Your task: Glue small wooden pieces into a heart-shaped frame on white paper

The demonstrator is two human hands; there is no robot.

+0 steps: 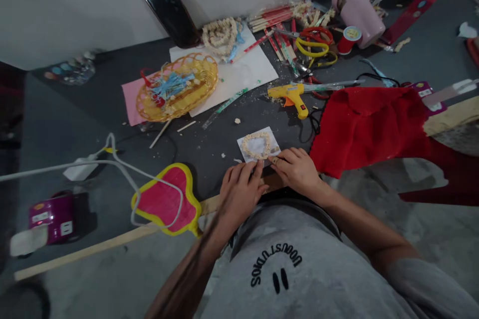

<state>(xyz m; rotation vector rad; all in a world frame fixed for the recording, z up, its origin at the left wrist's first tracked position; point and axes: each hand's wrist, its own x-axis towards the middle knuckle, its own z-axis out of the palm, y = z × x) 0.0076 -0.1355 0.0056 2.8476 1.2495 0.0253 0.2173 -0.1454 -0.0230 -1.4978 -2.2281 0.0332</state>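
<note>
A heart-shaped ring of small pale beige pieces (245,145) lies on a small white paper square (272,134) at the table's near edge. My left hand (241,182) rests at the paper's lower edge, index fingertip by the bottom of the ring. Its fingers are stretched out and the thumb stands apart. My right hand (297,169) is at the lower right corner of the paper, with thumb and index finger pressed together close to the ring. Whatever lies between those fingertips is too small to make out.
A yellow glue gun (290,93) lies beyond the paper. Red cloth (366,124) is to the right. A wicker basket (204,84), scissors (312,49) and a pink tumbler (362,17) stand farther back. At left are a pink-and-yellow paddle (168,194), white cable (123,163) and purple box (56,214).
</note>
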